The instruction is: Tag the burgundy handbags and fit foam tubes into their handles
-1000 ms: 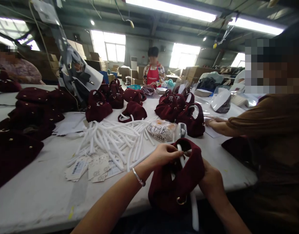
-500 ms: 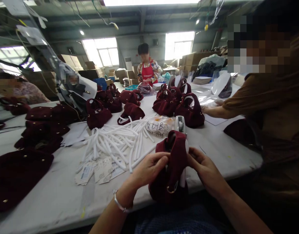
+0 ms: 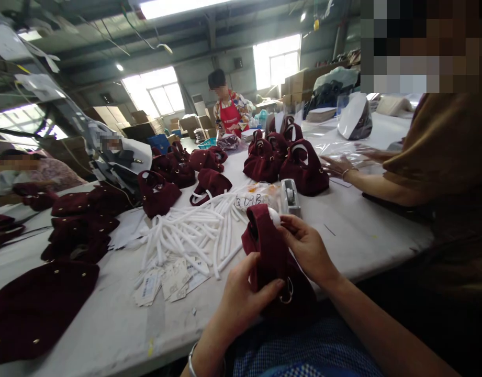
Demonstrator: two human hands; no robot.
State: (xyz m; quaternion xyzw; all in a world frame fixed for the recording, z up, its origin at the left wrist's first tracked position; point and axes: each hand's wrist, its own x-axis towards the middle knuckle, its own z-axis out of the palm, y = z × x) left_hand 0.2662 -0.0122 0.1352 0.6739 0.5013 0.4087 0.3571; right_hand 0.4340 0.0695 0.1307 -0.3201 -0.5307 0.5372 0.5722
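I hold a small dark red velvet bag (image 3: 270, 251) at the table's near edge, over my lap. My left hand (image 3: 243, 301) grips its lower side, fingers closed on the fabric near a gold ring. My right hand (image 3: 307, 246) is wrapped round the bag's upper part, where a white foam tube (image 3: 274, 216) pokes out at the handle. A pile of loose white foam tubes (image 3: 193, 230) lies on the white table (image 3: 87, 324) just beyond my hands.
Paper tags (image 3: 166, 277) lie left of the bag. Finished red bags (image 3: 288, 162) stand at centre and back; flat red pieces (image 3: 36, 298) are stacked left. A tape dispenser (image 3: 290, 196) sits beside a labelled packet. A person's arm (image 3: 366, 180) reaches in from the right; other people work behind.
The bag has been lifted and turned, its handle end now higher. My left hand slid from the top to the bag's lower side; my right hand closed round the upper part.
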